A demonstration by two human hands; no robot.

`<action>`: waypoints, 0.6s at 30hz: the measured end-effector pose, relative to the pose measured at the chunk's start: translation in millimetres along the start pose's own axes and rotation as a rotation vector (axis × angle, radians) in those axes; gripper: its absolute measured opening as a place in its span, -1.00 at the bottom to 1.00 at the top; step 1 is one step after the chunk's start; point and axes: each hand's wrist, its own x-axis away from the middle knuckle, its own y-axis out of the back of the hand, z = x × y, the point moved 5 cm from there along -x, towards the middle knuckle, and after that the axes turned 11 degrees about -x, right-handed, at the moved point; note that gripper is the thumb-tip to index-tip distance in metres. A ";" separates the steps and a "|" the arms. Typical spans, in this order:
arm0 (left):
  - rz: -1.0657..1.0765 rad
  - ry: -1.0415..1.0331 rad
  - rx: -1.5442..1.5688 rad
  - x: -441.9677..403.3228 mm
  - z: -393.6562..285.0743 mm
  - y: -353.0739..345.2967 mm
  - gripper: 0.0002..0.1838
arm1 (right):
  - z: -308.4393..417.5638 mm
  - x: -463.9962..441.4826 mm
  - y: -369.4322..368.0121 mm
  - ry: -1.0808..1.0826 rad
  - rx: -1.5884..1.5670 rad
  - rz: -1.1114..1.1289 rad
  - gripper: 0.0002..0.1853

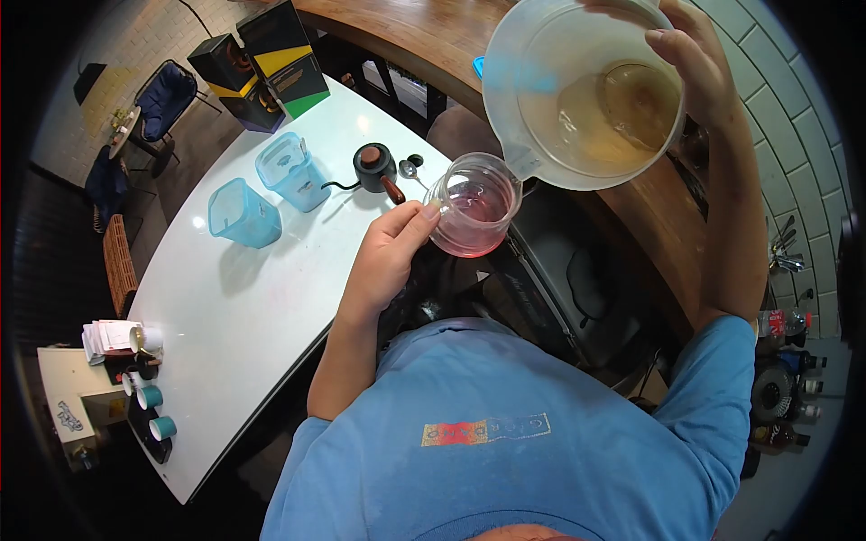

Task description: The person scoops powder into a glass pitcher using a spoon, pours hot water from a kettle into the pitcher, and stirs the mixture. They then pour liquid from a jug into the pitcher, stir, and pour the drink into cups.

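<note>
**Two vessels in hand: jug (577, 99) tipped to jar (474, 216)**

Head view: left hand (388, 257) grips the clear jar at its side, thumb up near the rim; pink liquid inside. Right hand (690, 59) holds the big translucent jug at its upper edge, spout down at the jar mouth. Can't tell if spout and rim touch.

Edges: jar overlaps the edge of the white table (271, 311), jug overlaps the wooden counter (406, 25). Black case (622, 279) below them, dark gap between the two surfaces. Tight side is left of the jar: black kettle (373, 167), wooden handle pointing at the left hand, spoon (410, 171) just beside. More room further left: white top runs from two blue tubs (245, 215) down to teal cups (162, 428) at the far corner.

Labels: black boxes (284, 59) show yellow, green and purple panels, plus an orange ring; no legible text. Blue shirt (541, 478) has a gold-and-red print strip, letters not readable. Tub print and case lettering too small. Bottle (780, 322) at right: red cap, red label, brand unreadable.
</note>
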 end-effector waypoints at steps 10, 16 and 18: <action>-0.002 0.016 -0.009 2.6 1.5 -0.2 -0.72 | 2.9 -1.7 -7.2 0.012 0.029 0.063 -0.49; -0.007 0.023 -0.002 0.9 4.4 0.3 -0.72 | 4.3 -3.9 -7.9 0.028 0.008 0.128 -0.49; -0.011 0.023 -0.001 0.2 5.3 1.0 -0.72 | 5.3 -3.4 -10.2 0.049 -0.013 0.100 -0.48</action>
